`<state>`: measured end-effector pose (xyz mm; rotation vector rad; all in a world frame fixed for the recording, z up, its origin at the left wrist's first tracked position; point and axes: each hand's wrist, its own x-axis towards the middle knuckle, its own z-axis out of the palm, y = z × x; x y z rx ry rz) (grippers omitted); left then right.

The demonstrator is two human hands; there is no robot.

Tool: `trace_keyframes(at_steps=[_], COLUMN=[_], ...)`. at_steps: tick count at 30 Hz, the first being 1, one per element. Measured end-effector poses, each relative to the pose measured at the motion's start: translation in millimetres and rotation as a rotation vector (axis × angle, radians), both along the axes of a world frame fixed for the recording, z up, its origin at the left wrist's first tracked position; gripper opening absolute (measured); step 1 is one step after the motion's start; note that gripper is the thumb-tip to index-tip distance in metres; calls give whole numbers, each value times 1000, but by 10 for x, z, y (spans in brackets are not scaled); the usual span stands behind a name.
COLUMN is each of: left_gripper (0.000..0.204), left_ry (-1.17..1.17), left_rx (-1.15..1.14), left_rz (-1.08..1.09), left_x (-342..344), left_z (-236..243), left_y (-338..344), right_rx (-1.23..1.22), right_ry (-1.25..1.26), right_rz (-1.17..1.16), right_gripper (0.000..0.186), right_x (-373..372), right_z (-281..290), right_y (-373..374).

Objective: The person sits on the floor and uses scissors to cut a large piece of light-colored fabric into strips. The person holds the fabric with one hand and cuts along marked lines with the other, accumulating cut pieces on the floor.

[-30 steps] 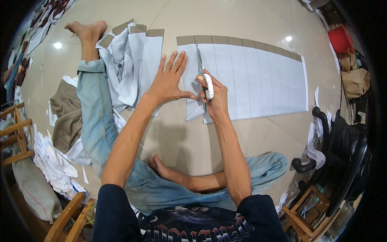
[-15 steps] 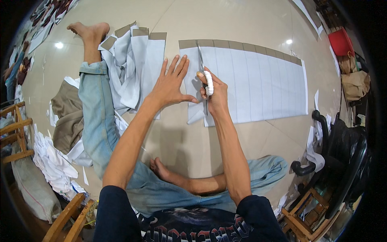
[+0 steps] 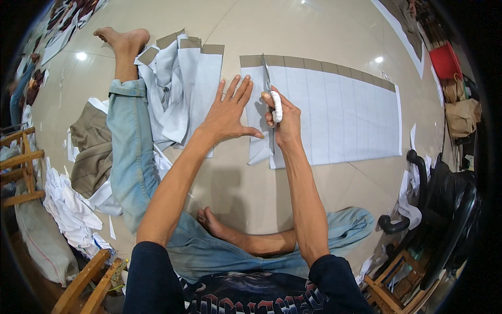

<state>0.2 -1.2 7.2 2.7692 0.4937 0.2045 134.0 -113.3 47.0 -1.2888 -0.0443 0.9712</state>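
Observation:
My right hand (image 3: 286,121) grips a pair of scissors (image 3: 267,78) with a white-wrapped handle. The blades lie across a pale blue-white cloth panel (image 3: 334,115), and their tips reach its brown upper strip. This panel is marked with several parallel lines, and a slit along the scissors parts its lower edge, where a corner is folded over. Spread flat, my left hand (image 3: 230,112) lies at the panel's left edge with its thumb on the cloth. To its left is a bunched pile of similar white cloth pieces (image 3: 170,99) with brown ends.
My outstretched leg (image 3: 128,141) borders the pile. Brown cloth (image 3: 91,146) and white scraps (image 3: 68,204) lie at the left, near a wooden frame (image 3: 23,162). A black chair part (image 3: 444,204), a paper bag (image 3: 463,118) and a red container (image 3: 445,62) stand at the right.
The whole view has shifted slightly, so everything sits a little further right and lower. My hands and the scissors have hardly moved relative to the cloth.

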Motion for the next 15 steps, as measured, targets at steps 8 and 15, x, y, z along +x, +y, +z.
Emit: trace_keyframes(at_steps=[8,15], left_gripper=[141,140], left_ry=[-5,146], left_rx=[12,191], left_rz=[-2,-120], left_x=[10,-221], left_z=[44,176], left_y=[-32,447], right_rx=[-26,5], right_ry=[-28,-122], right_rz=[58,98], right_gripper=[58,53], right_x=[90,105], right_z=[13,410], right_y=[81,-691])
